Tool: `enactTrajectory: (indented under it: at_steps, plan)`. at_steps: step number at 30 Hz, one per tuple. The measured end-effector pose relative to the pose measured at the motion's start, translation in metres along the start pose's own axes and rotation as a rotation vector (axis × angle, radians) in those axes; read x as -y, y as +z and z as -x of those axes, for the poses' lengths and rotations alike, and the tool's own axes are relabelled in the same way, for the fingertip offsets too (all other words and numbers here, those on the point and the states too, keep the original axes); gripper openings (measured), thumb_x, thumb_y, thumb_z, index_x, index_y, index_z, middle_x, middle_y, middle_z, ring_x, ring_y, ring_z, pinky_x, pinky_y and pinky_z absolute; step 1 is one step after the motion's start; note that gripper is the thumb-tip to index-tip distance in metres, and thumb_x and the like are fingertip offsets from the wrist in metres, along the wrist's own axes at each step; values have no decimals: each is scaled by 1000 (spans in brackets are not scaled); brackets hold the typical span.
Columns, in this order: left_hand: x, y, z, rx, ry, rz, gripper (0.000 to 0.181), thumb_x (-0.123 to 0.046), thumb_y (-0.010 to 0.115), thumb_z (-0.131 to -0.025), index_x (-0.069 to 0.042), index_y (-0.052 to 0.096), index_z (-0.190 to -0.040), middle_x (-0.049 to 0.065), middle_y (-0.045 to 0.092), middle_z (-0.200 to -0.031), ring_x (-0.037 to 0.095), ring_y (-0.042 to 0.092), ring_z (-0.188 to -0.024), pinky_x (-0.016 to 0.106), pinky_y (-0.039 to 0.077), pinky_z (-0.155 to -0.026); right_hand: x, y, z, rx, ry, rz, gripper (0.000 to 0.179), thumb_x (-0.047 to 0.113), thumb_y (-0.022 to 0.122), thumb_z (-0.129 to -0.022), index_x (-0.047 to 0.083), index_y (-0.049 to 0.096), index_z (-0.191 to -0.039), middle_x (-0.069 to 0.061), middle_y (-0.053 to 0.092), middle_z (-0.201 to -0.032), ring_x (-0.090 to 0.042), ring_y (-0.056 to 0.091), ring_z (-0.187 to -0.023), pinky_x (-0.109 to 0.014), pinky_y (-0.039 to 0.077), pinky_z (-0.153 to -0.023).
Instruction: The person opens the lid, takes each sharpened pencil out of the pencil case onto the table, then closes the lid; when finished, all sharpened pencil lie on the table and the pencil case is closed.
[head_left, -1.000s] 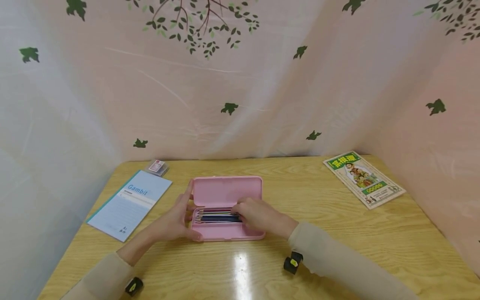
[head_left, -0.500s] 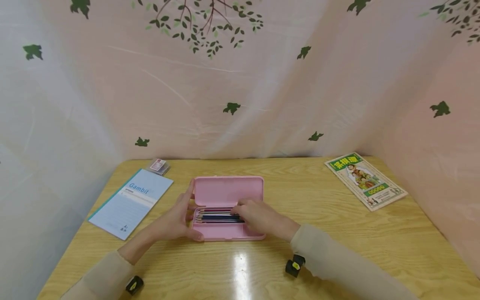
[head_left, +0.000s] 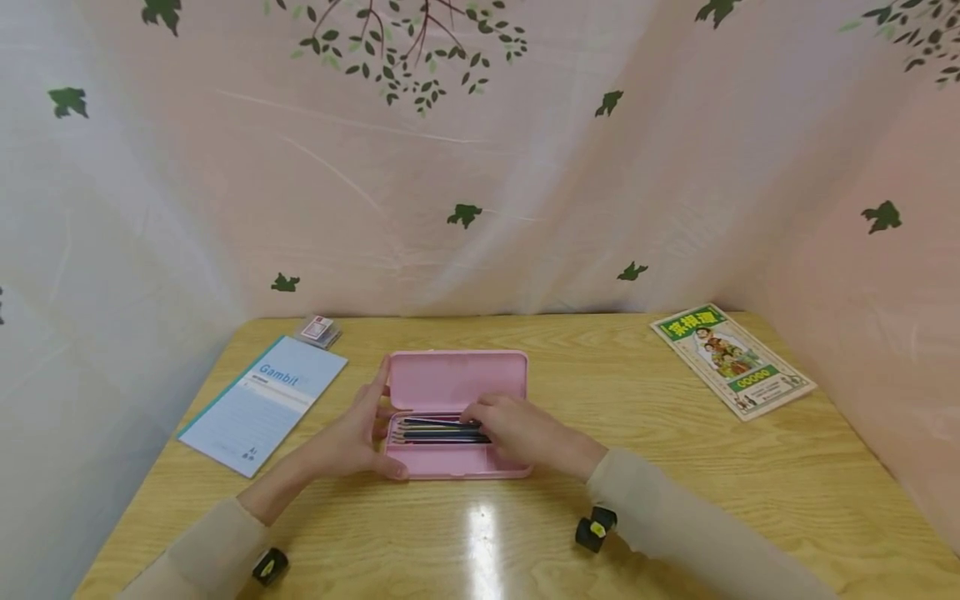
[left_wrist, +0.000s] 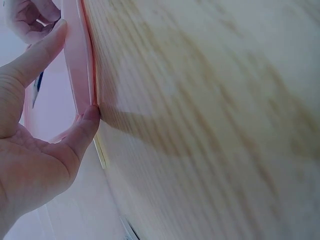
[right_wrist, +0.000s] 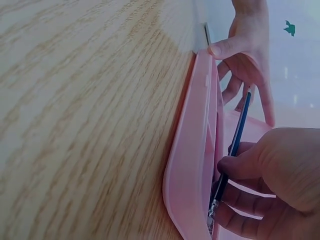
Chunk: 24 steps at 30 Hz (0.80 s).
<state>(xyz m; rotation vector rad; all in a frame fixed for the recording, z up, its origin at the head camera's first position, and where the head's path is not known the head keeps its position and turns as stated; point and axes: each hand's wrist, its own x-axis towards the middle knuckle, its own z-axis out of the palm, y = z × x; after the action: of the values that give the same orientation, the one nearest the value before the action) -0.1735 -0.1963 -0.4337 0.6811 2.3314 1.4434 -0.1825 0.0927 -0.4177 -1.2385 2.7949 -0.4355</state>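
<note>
An open pink pencil case (head_left: 450, 462) lies on the table with several pencils (head_left: 431, 436) in its back compartment, their tips pointing left. My left hand (head_left: 348, 442) holds the case's left end, thumb at the front corner and fingers spread up to the raised lid (head_left: 459, 382). My right hand (head_left: 517, 429) is over the right part of the case. In the right wrist view it pinches a dark blue pencil (right_wrist: 240, 125) between thumb and fingers. This pencil is tilted, its tip raised toward the left hand and its metal-banded end low in the case.
On the left lies a light blue notebook (head_left: 262, 406), with a small clear box (head_left: 318, 331) behind it. A booklet with a green and cream cover (head_left: 731, 360) lies at the right. A patterned curtain (head_left: 480, 167) hangs behind the wooden table (head_left: 600, 375).
The right hand has shifted slightly, and a dark pencil in its fingers now sits a little higher over the others. The left hand stays on the case.
</note>
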Motion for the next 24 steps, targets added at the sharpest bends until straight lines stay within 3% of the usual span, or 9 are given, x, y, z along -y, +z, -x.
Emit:
enactTrajectory:
  at_steps: [13,24]
  plan:
    - [-2,0,-2,-6,-13,-22,150,-14,96,-68,-32,-21,-159,25,19,-152,42,50,-131,48,47,-105,-8,-11,5,-23,-51,-96,27,1,67,-96,9,71,-122,-1,69,-112,-13,64,-104,-29,55,-93]
    - [-2,0,-1,-8,-14,-18,151,-13,96,-67,-31,-22,-159,26,20,-151,43,51,-130,47,48,-103,-27,-45,22,111,-98,-309,25,3,63,-100,7,71,-123,-3,70,-116,-9,62,-103,-32,55,-92]
